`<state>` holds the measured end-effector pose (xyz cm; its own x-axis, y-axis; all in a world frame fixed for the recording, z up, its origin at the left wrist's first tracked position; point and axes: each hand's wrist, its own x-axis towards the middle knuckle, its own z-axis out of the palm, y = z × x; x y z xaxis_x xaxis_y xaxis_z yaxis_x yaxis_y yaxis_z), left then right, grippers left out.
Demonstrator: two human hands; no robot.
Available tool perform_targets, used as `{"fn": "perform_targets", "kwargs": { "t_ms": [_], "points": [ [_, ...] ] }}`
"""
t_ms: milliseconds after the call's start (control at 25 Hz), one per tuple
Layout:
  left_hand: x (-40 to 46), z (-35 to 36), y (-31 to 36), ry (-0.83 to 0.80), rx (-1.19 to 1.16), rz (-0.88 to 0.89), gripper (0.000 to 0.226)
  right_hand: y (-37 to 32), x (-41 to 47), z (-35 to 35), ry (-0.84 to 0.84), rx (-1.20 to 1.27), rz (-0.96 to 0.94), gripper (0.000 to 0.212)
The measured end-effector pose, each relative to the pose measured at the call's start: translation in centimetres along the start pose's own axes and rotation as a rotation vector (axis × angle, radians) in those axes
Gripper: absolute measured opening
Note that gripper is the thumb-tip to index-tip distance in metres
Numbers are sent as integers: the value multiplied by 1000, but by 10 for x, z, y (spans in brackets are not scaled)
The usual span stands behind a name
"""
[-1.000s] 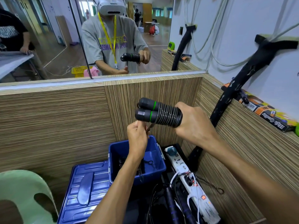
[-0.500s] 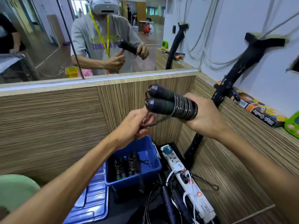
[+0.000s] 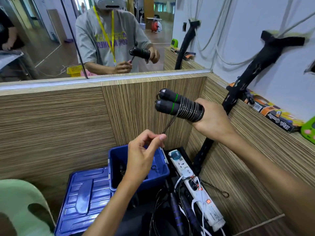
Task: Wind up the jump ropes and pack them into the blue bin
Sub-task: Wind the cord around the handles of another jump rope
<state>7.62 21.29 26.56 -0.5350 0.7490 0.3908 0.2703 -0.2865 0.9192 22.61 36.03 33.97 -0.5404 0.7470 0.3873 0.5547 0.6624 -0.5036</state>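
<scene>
My right hand [image 3: 212, 120] grips two black jump rope handles [image 3: 170, 103] with green rings, held side by side and pointing left, with grey cable coiled round them. A short tail of cable [image 3: 170, 123] runs down-left to my left hand [image 3: 144, 150], which pinches its end between thumb and fingertips. The blue bin [image 3: 162, 171] stands open on the floor right below my left hand, with dark wound ropes partly hidden inside. More purple-striped rope handles [image 3: 177, 213] lie on the floor in front of the bin.
A blue lid [image 3: 85, 196] lies left of the bin. A white power strip [image 3: 196, 186] with cables lies to its right. Wood-grain panels wall in the corner, with a mirror above. A green plastic chair [image 3: 22, 206] is at the lower left. Boxes sit on the right ledge.
My left hand has moved down and away from the handles, drawing the cable tail out below them. My right hand has kept its grip on the handles.
</scene>
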Motion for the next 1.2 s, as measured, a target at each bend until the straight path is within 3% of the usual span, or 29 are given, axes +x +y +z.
{"fn": "perform_targets", "kwargs": {
  "t_ms": [120, 240, 360, 600, 800, 880, 1040, 1120, 1200],
  "points": [
    [-9, 11, 2, 132, 180, 48, 24, -3, 2, 3, 4, -66, 3, 17],
    [-22, 24, 3, 187, 155, -22, 28, -5, 0, 7, -8, -111, 11, 18],
    [-27, 24, -3, 165, 262, 30, 24, -2, 0, 6, -23, -134, 11, 18],
    [-22, 18, -8, 164, 255, 181, 15, 2, -4, 7, -66, -140, 44, 15],
    [-18, 16, -15, 175, 403, 232, 24, 4, -2, 11, -46, -175, 46, 17],
    [-19, 21, -10, 125, 174, 29, 31, 2, -2, 12, -14, -150, 51, 17],
    [-24, 26, -3, -98, -538, -611, 38, -6, -5, 17, 23, -115, 2, 22],
    [-16, 13, -8, -293, -692, -821, 37, -8, -10, 17, 16, -93, -53, 25],
    [-1, -3, -15, -478, -655, -893, 37, -10, -13, 14, -40, -54, -155, 27]
  ]
}}
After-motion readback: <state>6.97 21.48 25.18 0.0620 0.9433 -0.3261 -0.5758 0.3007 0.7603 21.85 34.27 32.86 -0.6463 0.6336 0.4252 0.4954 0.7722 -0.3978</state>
